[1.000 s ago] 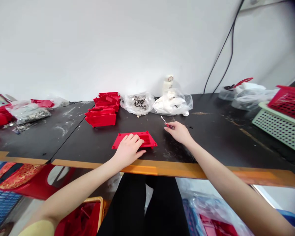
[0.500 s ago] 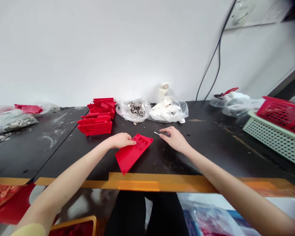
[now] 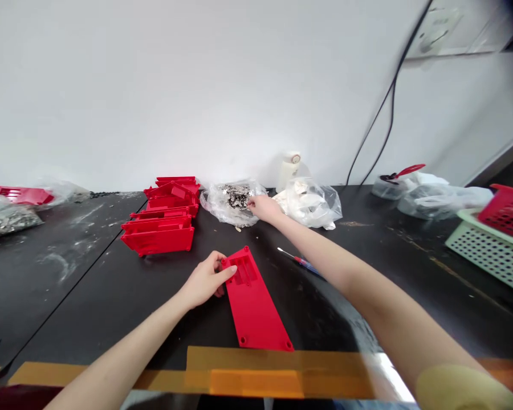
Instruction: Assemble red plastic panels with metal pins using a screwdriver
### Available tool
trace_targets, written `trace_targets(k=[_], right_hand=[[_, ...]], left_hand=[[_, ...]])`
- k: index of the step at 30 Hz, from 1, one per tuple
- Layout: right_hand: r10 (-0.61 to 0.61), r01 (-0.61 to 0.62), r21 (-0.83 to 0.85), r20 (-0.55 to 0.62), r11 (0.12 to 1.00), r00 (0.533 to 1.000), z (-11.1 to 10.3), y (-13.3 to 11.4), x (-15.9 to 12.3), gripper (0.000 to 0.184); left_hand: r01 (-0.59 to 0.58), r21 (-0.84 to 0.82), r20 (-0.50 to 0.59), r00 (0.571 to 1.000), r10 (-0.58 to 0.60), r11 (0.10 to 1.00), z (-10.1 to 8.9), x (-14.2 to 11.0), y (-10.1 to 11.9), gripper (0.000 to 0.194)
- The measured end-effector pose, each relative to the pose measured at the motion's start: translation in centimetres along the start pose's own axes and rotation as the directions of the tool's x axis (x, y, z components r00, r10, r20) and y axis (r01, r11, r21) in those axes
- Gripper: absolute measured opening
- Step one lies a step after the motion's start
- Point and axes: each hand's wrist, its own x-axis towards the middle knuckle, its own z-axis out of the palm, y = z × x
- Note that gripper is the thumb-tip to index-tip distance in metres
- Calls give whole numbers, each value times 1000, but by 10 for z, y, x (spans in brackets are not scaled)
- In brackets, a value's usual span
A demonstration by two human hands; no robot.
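Note:
My left hand (image 3: 210,276) grips a flat red plastic panel (image 3: 259,310) by its upper left edge, thumb on top beside the slots. The panel lies near the table's front edge, with round posts at its corners. Further back, my right hand (image 3: 263,207) reaches to a clear plastic bag (image 3: 216,212) of small metal pieces (image 3: 238,196). Its fingertips are bunched at the right side of the pile; what they hold, if anything, is too small to make out. A screwdriver (image 3: 301,262) with a red and blue handle rests on the table, partly behind my right forearm.
Several red plastic parts (image 3: 166,230) stand in a row at left. A bag of white parts (image 3: 310,202) and a white bottle (image 3: 289,171) are behind my right forearm. Stacked baskets (image 3: 487,239) stand at far right. Orange tape (image 3: 256,382) runs along the front edge.
My right hand has moved back and left to the bag of metal pieces, and the screwdriver now lies on the table. The red panel has turned in my left hand.

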Motion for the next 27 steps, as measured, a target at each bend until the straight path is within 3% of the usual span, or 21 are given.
trace_targets(k=[4,8,15,18,22,25,27], right_hand=[[103,-101,-73,26,992,994,19,-12,30,32],[184,-183,-64,14,981,983,25,-15,41,34],[176,-173,177,-1,969,984,7,-11,36,23],[125,-124,393,23,911,992,-11,-12,17,14],[22,-74,689,84,721,996,-33,-19,-34,11],[-36,-75,788,122,611,992,-41,-24,-79,15],[-132,-75,806,187,588,973,-41,-26,-104,23]], left_hand=[[17,-183,58,998,-6,983,4,1,-4,48],[48,-282,88,996,-24,958,2,2,-6,46],[64,-350,80,996,-39,935,4,1,-6,40],[65,-360,79,996,-39,931,5,1,-6,38],[63,-362,76,996,-38,930,5,1,-5,32],[58,-360,72,997,-35,931,5,1,-5,29],[53,-359,70,997,-30,932,5,0,-4,28]])
